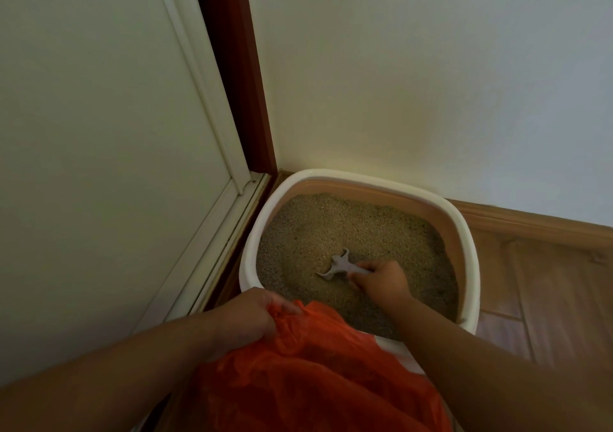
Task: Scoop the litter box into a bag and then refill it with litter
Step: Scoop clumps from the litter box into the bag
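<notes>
The litter box (pixel 358 179) is sitting on the floor, pushed into the corner where the door (pixel 99 133) is meeting the wall (pixel 431 67), and everything here is easiest placed against it. Inside the box the litter (pixel 348 232) is lying deep and uneven, heaped toward the back wall.

The right hand (pixel 381 280) is reaching into the middle of the box, fingers curled tight round the handle of a small grey scoop (pixel 340 266). The scoop's head is lying low in the litter, its front edge half buried, pointing away from the near rim. The left hand (pixel 250 312) is clenching a bunched edge of the orange bag (pixel 315 372), which is draped over the near rim of the box and hanging down outside it. I cannot tell whether the bag's mouth is open or crumpled closed.

By my reckoning this is step 1 of 2: the scooping is going on, and the refill is not yet begun, since no fresh litter container is showing near the box. I cannot make out any clumps on the surface.

The next move is likely calling for the scoop to be lifted level, shaken so loose grains fall back into the box, then carried toward the near rim and tipped into the bag. The left hand would need to be spreading the bag's mouth wide first, or the load could spill onto the floor (pixel 537 282) beside the box.
</notes>
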`<action>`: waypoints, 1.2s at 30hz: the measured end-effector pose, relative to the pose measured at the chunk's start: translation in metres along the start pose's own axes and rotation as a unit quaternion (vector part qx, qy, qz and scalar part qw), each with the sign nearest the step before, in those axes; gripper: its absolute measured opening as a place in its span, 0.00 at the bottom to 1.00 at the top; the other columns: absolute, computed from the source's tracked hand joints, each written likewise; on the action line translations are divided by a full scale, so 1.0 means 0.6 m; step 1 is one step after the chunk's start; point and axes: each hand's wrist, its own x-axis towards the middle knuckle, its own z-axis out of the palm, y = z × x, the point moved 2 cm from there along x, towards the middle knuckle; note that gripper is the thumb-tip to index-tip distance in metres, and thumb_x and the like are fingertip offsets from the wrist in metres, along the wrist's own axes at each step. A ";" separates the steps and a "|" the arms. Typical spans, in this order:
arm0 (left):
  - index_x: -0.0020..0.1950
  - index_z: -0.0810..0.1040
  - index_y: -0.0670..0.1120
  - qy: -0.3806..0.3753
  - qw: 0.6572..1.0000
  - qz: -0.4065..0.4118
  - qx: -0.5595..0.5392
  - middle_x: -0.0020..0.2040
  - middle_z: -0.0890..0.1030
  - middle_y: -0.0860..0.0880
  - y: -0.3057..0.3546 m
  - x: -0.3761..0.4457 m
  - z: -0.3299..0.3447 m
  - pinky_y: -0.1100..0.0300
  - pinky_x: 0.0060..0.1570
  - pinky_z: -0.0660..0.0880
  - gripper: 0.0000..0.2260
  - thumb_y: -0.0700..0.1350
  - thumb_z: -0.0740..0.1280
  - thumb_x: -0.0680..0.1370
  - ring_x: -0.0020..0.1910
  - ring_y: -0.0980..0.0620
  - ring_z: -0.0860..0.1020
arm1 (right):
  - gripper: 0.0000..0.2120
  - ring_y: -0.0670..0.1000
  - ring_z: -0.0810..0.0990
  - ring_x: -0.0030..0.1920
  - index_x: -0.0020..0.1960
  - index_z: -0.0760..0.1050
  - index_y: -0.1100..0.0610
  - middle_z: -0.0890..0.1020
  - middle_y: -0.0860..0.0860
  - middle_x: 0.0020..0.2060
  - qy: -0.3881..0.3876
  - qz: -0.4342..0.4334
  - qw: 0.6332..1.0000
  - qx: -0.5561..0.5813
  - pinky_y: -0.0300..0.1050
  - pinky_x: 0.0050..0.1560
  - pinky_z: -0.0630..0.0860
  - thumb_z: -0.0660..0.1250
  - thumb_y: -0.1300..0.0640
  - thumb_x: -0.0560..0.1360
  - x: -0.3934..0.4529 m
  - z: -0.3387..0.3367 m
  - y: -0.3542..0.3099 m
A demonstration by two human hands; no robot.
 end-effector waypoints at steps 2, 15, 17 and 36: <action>0.57 0.87 0.52 0.003 1.000 0.001 0.001 0.51 0.88 0.47 -0.001 0.000 -0.001 0.50 0.52 0.84 0.28 0.23 0.63 0.70 0.51 0.47 0.87 | 0.03 0.42 0.75 0.26 0.48 0.85 0.53 0.85 0.53 0.34 0.000 0.003 0.999 0.033 0.38 0.28 0.70 0.74 0.59 0.76 -0.002 0.010 0.002; 0.60 0.86 0.52 0.035 0.999 0.016 -0.019 0.55 0.87 0.48 0.004 -0.002 0.000 0.49 0.52 0.84 0.27 0.25 0.66 0.71 0.50 0.48 0.87 | 0.13 0.49 0.85 0.40 0.57 0.83 0.58 0.88 0.55 0.42 -0.008 -0.010 0.982 0.189 0.45 0.51 0.82 0.76 0.64 0.74 -0.016 -0.066 0.017; 0.59 0.86 0.52 0.036 0.999 0.016 -0.017 0.54 0.87 0.48 0.005 -0.001 0.004 0.48 0.52 0.84 0.27 0.25 0.66 0.71 0.49 0.48 0.87 | 0.13 0.51 0.85 0.42 0.58 0.83 0.59 0.88 0.56 0.42 -0.019 -0.013 0.983 0.184 0.49 0.54 0.82 0.76 0.64 0.74 -0.021 -0.083 0.022; 0.58 0.84 0.54 0.040 0.998 0.044 -0.023 0.53 0.86 0.49 0.027 -0.016 0.019 0.50 0.50 0.85 0.27 0.24 0.65 0.73 0.47 0.49 0.87 | 0.12 0.45 0.78 0.35 0.55 0.86 0.49 0.85 0.50 0.39 -0.038 -0.070 0.994 0.068 0.40 0.41 0.78 0.77 0.56 0.73 -0.077 -0.156 -0.003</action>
